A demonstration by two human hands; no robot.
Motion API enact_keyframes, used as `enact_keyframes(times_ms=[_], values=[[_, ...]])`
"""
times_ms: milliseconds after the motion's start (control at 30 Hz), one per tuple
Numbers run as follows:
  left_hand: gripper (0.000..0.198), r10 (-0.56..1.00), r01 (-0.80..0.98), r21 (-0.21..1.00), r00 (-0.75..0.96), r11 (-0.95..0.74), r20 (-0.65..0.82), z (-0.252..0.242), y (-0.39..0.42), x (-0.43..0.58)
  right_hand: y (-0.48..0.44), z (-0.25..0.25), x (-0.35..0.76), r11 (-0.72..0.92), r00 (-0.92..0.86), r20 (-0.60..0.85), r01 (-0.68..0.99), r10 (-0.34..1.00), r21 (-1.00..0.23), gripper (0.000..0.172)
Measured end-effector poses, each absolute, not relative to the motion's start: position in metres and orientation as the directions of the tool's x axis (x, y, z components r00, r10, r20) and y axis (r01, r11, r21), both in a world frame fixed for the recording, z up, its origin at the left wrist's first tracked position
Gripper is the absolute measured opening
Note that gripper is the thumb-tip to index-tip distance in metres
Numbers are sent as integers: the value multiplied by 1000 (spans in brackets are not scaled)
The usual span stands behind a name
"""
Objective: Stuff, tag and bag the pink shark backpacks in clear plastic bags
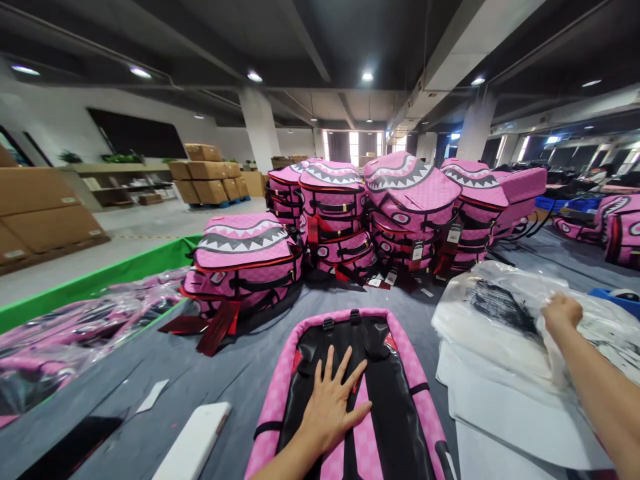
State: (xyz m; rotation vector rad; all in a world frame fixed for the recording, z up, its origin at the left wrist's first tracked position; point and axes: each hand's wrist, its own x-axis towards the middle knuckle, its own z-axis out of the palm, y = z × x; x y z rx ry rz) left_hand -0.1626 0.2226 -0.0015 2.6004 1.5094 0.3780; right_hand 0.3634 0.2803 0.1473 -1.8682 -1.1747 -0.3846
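Note:
A pink checkered backpack lies face down in front of me on the grey table, its black back panel and straps up. My left hand rests flat on that panel with fingers spread, holding nothing. At the right, my right hand is closed on a thin white plastic bag atop a pile of such bags.
Stacks of pink shark-mouth backpacks stand across the far side of the table, one nearer at left. Bagged backpacks lie at the left edge. A white phone-like slab lies near me. Cardboard boxes stand beyond.

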Motion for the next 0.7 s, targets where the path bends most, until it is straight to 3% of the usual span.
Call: enact_keyframes(times_ms=[100,167,300,467,533,600,700], values=[[74,870,836,241,470,-492,148,1,222,-161,284,193,350,-230,540,602,825,588,-516,50],[74,871,835,248,467,-492,153,1,223,-160,290,220,327,-184,487,606,851,629,-492,46],[75,863,822,266,468,-504,189,0,225,-160,293,248,243,48,270,628,896,730,-441,37],[76,855,740,431,470,-517,219,19,218,-159,264,221,104,432,-98,606,790,789,-435,46],[69,895,571,697,359,-435,265,32,209,-154,245,195,55,526,-206,581,716,788,-459,49],[67,961,213,942,147,-261,233,45,200,-146,226,167,16,584,-296,545,646,785,-491,50],[69,986,-163,980,-133,-119,97,54,189,-143,202,126,-16,610,-422,441,563,792,-557,52]])
